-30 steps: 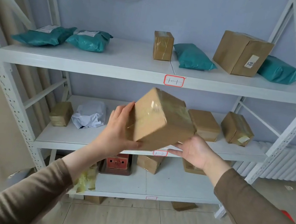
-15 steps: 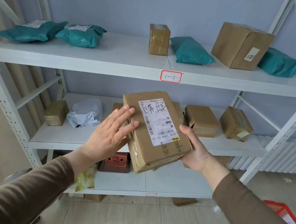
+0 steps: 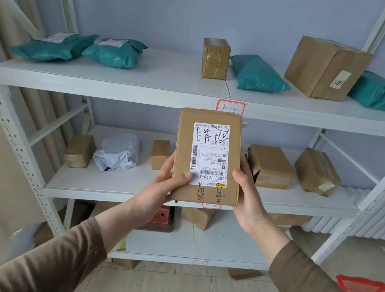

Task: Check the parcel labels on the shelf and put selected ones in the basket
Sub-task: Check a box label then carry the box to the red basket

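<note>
The person is holding a flat brown parcel upright in front of the shelf, its white label facing the camera and upside down, with black handwriting across it. The left hand is gripping the parcel's lower left edge, thumb lying on the label's corner and the other fingers curled behind. The right hand is gripping the lower right edge, thumb on the side of the parcel, the remaining fingers hidden behind it. The parcel is touching nothing but the two hands and is covering part of the shelf's middle board.

Behind the parcel, on the middle board, a small box is standing just left of it, a white bag and another brown box are lying farther left, and two taped boxes are sitting to its right. Above the parcel, on the top board, teal bags are lying to the left, a small upright box is standing nearly straight above, and a large carton is sitting to the upper right. A red basket is showing well below and right of the parcel, near the right sleeve.
</note>
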`<state>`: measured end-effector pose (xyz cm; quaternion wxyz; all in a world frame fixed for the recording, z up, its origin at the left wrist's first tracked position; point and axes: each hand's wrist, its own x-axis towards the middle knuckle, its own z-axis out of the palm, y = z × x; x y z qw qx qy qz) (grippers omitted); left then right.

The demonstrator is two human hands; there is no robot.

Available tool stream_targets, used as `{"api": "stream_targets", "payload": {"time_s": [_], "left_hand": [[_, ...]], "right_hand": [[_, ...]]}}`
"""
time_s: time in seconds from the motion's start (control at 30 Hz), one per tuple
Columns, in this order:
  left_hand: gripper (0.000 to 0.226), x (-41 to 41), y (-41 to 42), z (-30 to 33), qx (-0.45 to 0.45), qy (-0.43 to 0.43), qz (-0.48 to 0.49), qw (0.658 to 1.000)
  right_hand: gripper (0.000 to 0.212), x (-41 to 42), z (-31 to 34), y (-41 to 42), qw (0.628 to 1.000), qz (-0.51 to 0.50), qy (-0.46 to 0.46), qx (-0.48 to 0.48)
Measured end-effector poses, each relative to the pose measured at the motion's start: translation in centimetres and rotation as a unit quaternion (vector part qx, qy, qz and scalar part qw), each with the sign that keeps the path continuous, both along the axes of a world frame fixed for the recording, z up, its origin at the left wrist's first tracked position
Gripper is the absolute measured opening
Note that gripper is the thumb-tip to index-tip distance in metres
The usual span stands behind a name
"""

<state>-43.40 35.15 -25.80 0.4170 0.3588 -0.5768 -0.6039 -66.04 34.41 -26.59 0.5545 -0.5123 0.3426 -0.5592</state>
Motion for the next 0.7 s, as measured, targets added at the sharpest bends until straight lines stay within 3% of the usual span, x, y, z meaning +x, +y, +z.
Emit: {"api": "stream_targets", "payload": {"time_s": [0.1, 0.2, 0.23, 0.27, 0.33, 0.37, 0.43, 0.47, 0.53, 0.63, 0.67, 0.7], "left_hand": [[0.076, 1.7, -1.8, 1.3, -0.032, -0.041, 0.012, 0.999], [0.091, 4.8, -4.6, 4.9, -0.086, -0.201, -0.035, 0.975], [0.091, 5.4, -5.4, 6.4, -0.127, -0.302, -0.046, 0.944], [0.09, 5.4, -5.9, 7.9, -0.179, -0.421, -0.056, 0.887], [0.09, 4.0, -6.4, 10.1, -0.296, -0.599, -0.066, 0.741], [0.091, 2.8, -6.3, 10.9, -0.34, -0.635, -0.079, 0.689], [0.091, 0.3, -6.2, 12.0, -0.386, -0.654, -0.108, 0.642], [0.089, -0.9, -6.1, 12.3, -0.393, -0.65, -0.124, 0.639], [0.083, -2.9, -5.9, 12.8, -0.396, -0.631, -0.146, 0.651], [0.087, -5.3, -5.9, 12.7, -0.44, -0.584, -0.113, 0.673], [0.092, -6.0, -5.8, 12.4, -0.451, -0.552, -0.079, 0.697], [0.096, -6.7, -5.9, 11.8, -0.441, -0.501, -0.046, 0.744]], "right_hand": [[0.077, -0.4, 0.7, -0.5, 0.999, -0.007, 0.028, 0.027], [0.12, -2.4, 2.4, -1.3, 0.991, -0.097, 0.086, -0.01], [0.123, -3.2, 3.2, -1.5, 0.983, -0.101, 0.146, -0.048], [0.12, -3.7, 4.1, -1.7, 0.965, -0.088, 0.231, -0.09], [0.123, -4.1, 5.9, -2.1, 0.881, -0.043, 0.443, -0.159], [0.126, -4.0, 6.3, -2.3, 0.821, -0.016, 0.541, -0.179], [0.129, -3.4, 6.8, -2.2, 0.728, 0.026, 0.659, -0.186], [0.13, -3.5, 6.7, -1.9, 0.711, 0.03, 0.679, -0.179], [0.126, -4.3, 6.3, -1.2, 0.731, 0.009, 0.665, -0.151], [0.116, -7.5, 4.7, 0.4, 0.836, -0.034, 0.539, -0.095], [0.111, -8.8, 4.0, 1.2, 0.871, -0.05, 0.484, -0.069], [0.107, -10.2, 3.2, 2.1, 0.899, -0.068, 0.429, -0.046]]}}
